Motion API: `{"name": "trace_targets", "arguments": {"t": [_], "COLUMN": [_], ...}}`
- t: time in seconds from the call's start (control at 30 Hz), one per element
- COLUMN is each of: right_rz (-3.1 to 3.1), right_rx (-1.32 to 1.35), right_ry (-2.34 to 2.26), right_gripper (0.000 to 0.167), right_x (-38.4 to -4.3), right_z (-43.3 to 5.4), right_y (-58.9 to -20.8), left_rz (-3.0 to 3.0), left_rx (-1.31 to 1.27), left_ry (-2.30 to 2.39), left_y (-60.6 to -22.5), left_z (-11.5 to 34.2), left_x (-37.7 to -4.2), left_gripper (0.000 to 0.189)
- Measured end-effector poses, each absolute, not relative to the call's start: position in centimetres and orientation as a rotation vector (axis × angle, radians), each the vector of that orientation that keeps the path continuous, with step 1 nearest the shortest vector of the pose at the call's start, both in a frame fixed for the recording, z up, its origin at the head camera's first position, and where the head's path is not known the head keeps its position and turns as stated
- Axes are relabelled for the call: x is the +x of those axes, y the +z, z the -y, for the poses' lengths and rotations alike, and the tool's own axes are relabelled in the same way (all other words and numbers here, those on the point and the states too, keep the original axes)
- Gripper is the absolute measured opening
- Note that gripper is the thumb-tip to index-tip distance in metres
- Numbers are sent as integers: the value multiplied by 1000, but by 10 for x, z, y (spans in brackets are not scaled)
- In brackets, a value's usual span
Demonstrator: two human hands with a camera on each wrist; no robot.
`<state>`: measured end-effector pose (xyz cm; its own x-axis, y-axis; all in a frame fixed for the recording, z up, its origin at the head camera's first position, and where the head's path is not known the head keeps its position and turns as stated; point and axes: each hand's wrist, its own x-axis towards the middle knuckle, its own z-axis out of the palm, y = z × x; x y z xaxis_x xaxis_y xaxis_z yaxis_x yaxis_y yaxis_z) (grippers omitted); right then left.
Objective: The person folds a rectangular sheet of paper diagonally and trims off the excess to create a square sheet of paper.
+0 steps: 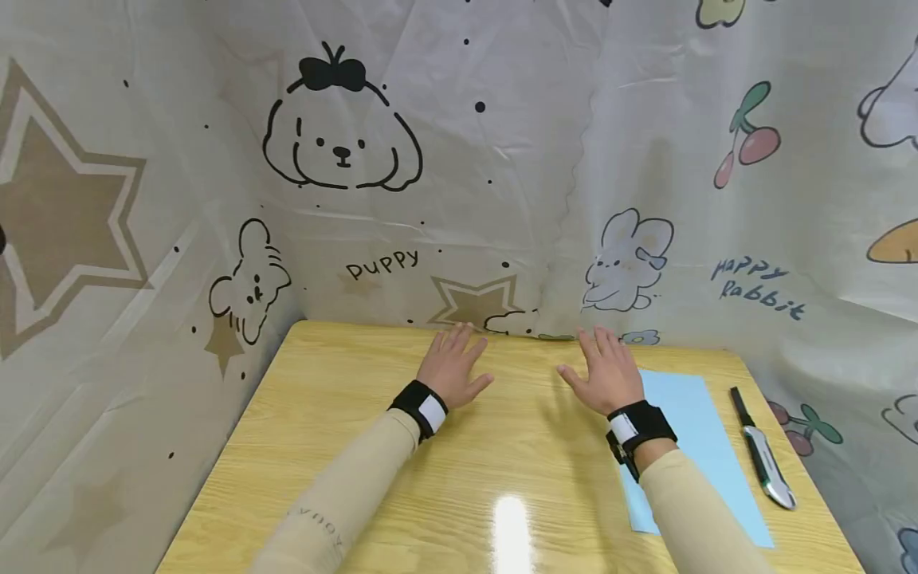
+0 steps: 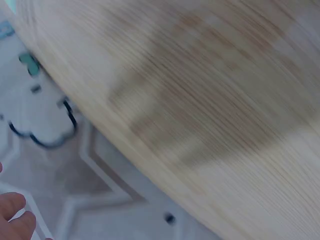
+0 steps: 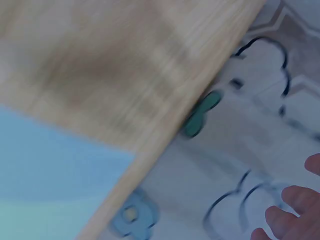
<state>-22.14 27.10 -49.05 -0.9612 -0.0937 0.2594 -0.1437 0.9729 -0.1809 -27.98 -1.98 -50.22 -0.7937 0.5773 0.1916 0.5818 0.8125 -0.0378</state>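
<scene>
My left hand (image 1: 449,370) is stretched out over the far part of the wooden table (image 1: 344,383), fingers spread and holding nothing. Its fingertips (image 2: 20,220) show at the lower left corner of the left wrist view. To the right, my right hand (image 1: 604,371) is also spread and holds nothing, beside the upper left corner of a light blue sheet of paper (image 1: 706,446). My right forearm covers part of that sheet. In the right wrist view several fingertips (image 3: 295,200) appear at the lower right, past the table edge in that view.
A utility knife (image 1: 763,458) with a grey and black handle lies right of the blue sheet, near the table's right edge. A printed curtain (image 1: 459,159) hangs behind the table and along both sides. Dark straps circle both wrists.
</scene>
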Motion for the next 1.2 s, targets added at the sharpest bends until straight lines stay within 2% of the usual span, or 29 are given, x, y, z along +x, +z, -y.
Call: {"name": "trace_targets", "arguments": {"t": [0.2,0.43,0.73,0.93,1.2], "right_rz": [2886,2937,3035,3090,3118], "right_rx": [31,-129,-283,-215,-89], "right_ry": [325,309,343,379,430], "right_gripper": [78,81,81,82,84], "right_x": [-190,-155,-111,-117,-140], "right_z": [-303,-330,-341,-333,-324], "right_y": [-507,-533,-565,-575,-578], "left_rz": [2779,2747,2701,2790,2861], "left_rx": [-1074,-1296,-1527,-1497,-1413], "left_ry": [-12,1,61,102,160], "left_y": [-516,-532,-553,-565,-566], "left_z": [-34,-100,-144,-142,-128], "left_x": [-262,-220,-166,-159,-167], "left_gripper": [67,68,64,70,71]}}
